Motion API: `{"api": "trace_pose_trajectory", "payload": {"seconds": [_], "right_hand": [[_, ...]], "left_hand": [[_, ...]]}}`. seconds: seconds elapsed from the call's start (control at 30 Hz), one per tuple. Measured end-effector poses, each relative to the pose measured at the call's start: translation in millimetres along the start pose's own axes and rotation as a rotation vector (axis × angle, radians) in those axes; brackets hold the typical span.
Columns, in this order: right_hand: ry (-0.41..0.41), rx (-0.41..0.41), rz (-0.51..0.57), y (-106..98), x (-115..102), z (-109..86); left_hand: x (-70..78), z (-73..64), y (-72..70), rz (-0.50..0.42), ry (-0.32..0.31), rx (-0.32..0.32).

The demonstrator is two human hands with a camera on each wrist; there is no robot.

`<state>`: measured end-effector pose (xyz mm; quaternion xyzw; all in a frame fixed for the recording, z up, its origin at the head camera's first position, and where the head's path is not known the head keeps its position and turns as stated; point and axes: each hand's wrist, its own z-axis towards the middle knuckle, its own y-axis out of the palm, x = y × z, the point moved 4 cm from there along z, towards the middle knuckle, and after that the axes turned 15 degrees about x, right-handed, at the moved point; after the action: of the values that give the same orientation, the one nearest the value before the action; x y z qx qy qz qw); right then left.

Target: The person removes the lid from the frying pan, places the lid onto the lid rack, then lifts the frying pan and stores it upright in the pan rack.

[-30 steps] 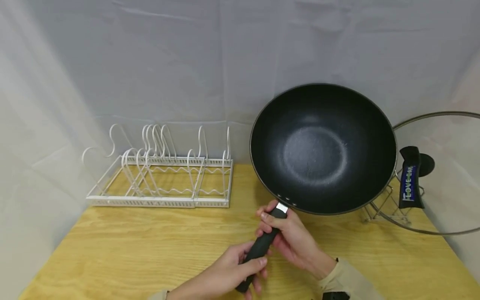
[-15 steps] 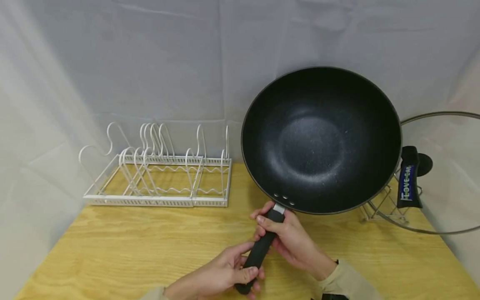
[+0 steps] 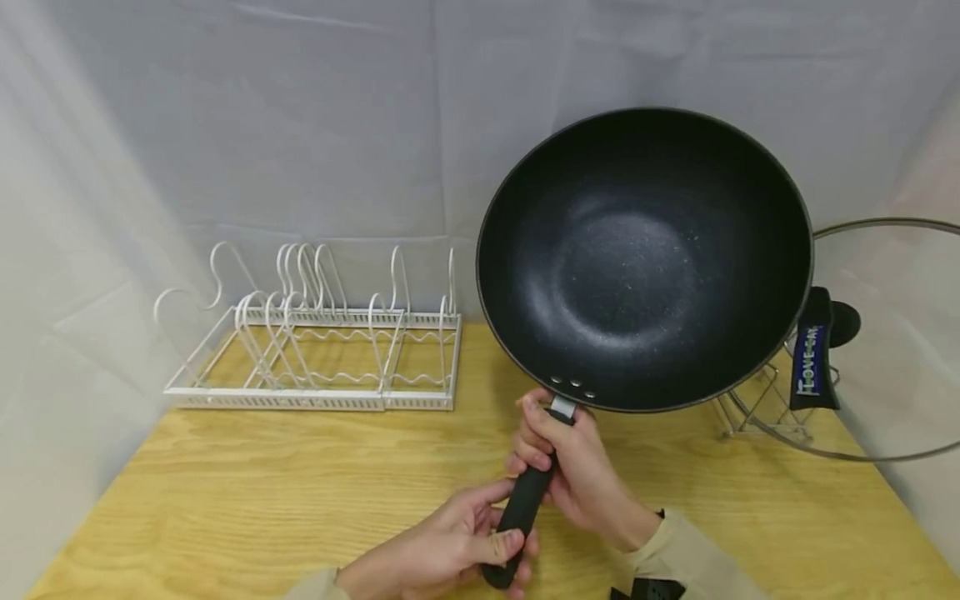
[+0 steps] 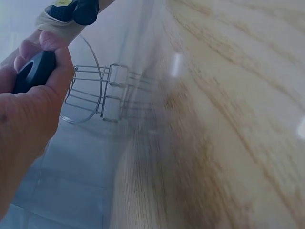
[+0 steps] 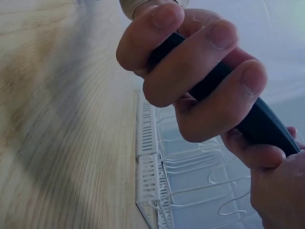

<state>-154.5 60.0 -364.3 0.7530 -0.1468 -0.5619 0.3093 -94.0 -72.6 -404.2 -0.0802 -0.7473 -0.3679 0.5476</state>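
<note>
Gleaming black wok (image 3: 637,267); round; tilted.

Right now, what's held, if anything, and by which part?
The black wok, by its handle: right hand near the bowl, left hand near the free end.

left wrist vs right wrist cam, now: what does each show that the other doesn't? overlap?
Only left wrist: the metal wire stand and the lid's thin round rim.
Only right wrist: the white rack, with its slotted side rail and curved wire dividers.
Both: the wooden tabletop, part of the black pan handle, and the left hand gripping it. The pan's bowl is in neither.
</note>
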Motion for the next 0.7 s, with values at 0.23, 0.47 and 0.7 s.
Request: {"api": "trace_pose_trajectory", "payload": {"seconds": [0.23, 0.47, 0.7], "right_hand": [[0.042, -0.191, 0.098, 3.0, -2.6, 4.1], [0.025, -0.166, 0.082, 3.4, -1.2, 6.3], [0.006, -0.034, -0.005, 2.2, -3.4, 5.9]], "left_hand": [[-0.8, -0.3, 1.4, 0.016, 0.015, 0.006], [-3.6, -0.1, 2.1, 0.054, 0.007, 0.016], [-3.1, 0.9, 7.1, 0.049, 0.059, 0.012]]}}
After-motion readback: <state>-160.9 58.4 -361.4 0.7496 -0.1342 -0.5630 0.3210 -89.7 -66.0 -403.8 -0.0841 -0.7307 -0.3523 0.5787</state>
